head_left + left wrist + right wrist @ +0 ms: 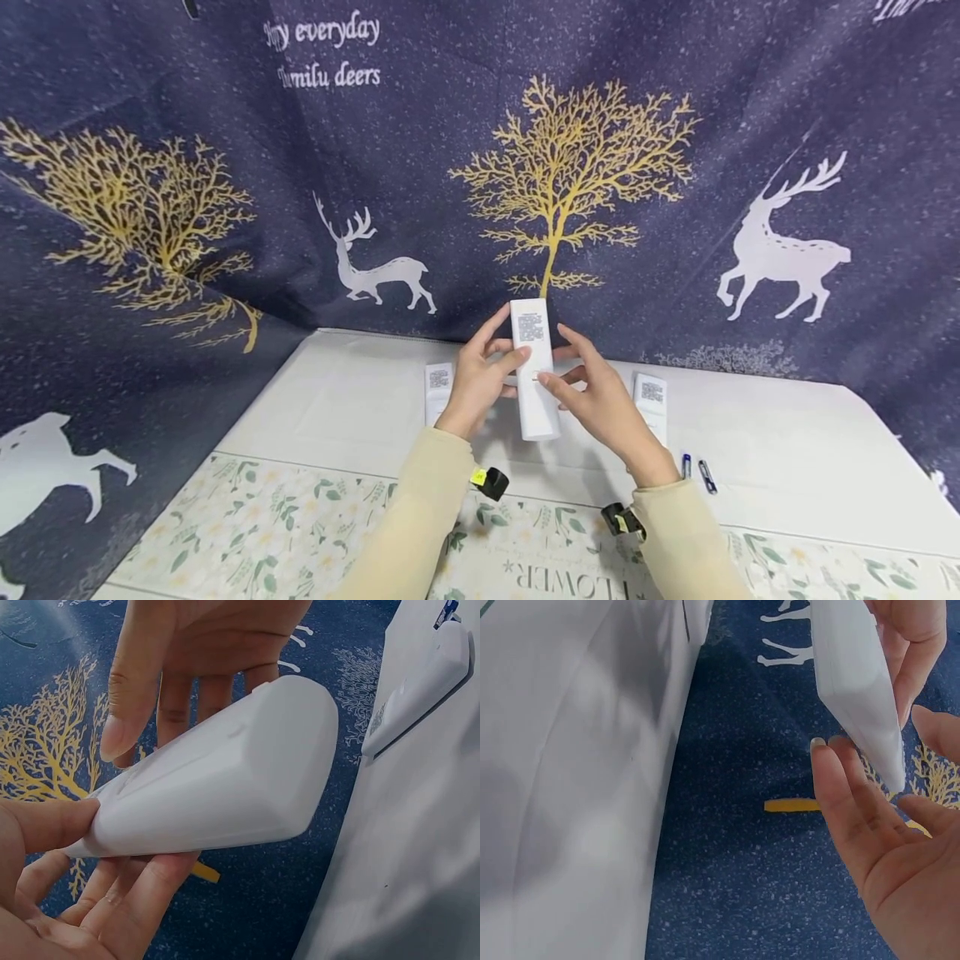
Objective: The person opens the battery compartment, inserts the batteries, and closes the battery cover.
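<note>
From the head view we see a white case [540, 350] raised above the white table [795, 450], in front of the dark blue cloth [420, 150]. The left hand [476, 379] pinches it along one side, and only that view shows us the small printed text on the face turned toward the person. In the left wrist view we make out what the head view hides: the left fingers lie beneath the case while the thumb presses it from above, and its smooth blank end is plain. The right hand [600, 404] has its fingers apart and loosely bent about the other side; the head view lays its thumb over the case, yet the right wrist view shows us a gap by the fingers, and we cannot tell whether the thumb touches. Two more cases, one to the left [438, 392] and one to the right [652, 400], lie on the table, with two pens [707, 477] near the right one; the left wrist view catches only that right one.
</note>
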`<state>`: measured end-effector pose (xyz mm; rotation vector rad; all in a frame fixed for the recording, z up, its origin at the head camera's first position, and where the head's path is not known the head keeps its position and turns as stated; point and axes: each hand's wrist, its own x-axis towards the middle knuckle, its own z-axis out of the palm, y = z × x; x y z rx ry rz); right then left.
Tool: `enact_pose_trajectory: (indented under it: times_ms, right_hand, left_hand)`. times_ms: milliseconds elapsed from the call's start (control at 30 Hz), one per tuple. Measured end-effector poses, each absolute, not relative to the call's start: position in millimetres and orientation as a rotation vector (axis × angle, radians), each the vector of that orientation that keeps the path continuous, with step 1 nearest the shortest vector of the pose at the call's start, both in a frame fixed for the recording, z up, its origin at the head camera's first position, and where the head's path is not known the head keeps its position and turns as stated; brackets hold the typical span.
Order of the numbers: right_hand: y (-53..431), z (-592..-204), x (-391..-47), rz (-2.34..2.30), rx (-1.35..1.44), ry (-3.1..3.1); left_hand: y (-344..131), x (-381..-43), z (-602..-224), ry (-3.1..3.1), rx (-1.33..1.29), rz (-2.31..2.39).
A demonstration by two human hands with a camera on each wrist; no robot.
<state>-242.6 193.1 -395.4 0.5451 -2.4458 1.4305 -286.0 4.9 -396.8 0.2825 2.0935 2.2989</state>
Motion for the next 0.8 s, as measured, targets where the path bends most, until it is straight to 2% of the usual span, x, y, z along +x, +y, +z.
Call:
enact_pose_trajectory:
  times_ms: [800]
  right_hand:
    - [196.4,-398.1,-244.0,1.436,0.575,-2.514]
  left_hand:
    - [5.7,-288.8,-403.8,2.095,0.246,2.283]
